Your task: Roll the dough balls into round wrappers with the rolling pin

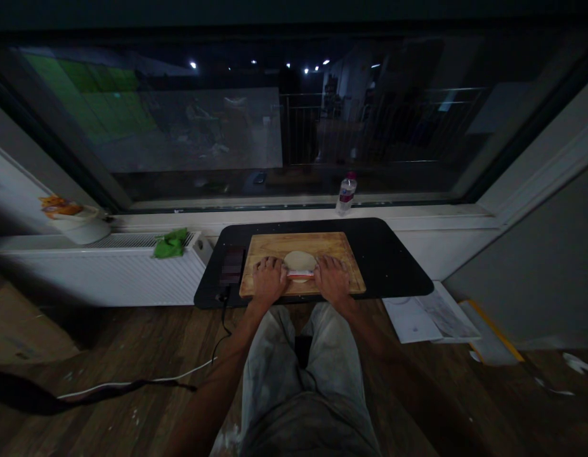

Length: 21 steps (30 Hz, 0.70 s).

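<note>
A flat round of pale dough (298,260) lies on a wooden cutting board (322,242). Across its near part rests a short rolling pin (300,275), whose middle shows white and orange. My left hand (269,279) is closed over the pin's left end, and my right hand (332,277) over the right end. Both palms face down, with the fingers curled forward, hiding the pin's ends. The dough's far edge shows beyond the pin, between my two hands.
The board sits on a black table (393,260) by the window. A dark rectangular device (231,265) with a cable lies left of it. A water bottle (346,193) stands on the sill. A green cloth (170,243) lies on the radiator (132,273).
</note>
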{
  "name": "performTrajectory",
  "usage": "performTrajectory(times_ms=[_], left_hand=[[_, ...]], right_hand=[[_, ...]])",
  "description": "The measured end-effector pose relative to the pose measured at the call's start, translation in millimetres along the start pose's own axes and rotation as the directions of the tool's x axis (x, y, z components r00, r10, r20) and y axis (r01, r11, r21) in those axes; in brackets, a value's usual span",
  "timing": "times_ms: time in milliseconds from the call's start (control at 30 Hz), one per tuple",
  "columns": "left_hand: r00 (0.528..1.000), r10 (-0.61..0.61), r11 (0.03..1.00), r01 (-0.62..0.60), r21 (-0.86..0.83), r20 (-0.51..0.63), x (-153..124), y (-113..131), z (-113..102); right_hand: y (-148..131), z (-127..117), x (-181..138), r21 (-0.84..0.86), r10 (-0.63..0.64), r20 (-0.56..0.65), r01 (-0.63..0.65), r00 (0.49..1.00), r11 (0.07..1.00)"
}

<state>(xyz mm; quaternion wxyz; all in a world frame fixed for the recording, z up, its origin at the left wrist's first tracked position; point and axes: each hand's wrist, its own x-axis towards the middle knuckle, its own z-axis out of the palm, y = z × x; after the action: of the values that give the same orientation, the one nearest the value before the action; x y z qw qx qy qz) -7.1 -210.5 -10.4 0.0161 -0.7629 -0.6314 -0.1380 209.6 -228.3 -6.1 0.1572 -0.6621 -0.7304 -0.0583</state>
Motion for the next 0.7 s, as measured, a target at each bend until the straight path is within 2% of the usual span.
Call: performTrajectory(times_ms=[533,700], left_hand=[[0.995,0.049,0.994,-0.057,-0.096,-0.088,-22,-3,7],[0.988,0.097,0.985,-0.112,-0.131,-0.122,-34,-7,10]], right_hand=[[3,11,-22,0.015,-0.019,-0.058,0.020,0.998,1.000],[8,17,-38,0.030,-0.061,-0.135,0.066,0.989,0.997]])
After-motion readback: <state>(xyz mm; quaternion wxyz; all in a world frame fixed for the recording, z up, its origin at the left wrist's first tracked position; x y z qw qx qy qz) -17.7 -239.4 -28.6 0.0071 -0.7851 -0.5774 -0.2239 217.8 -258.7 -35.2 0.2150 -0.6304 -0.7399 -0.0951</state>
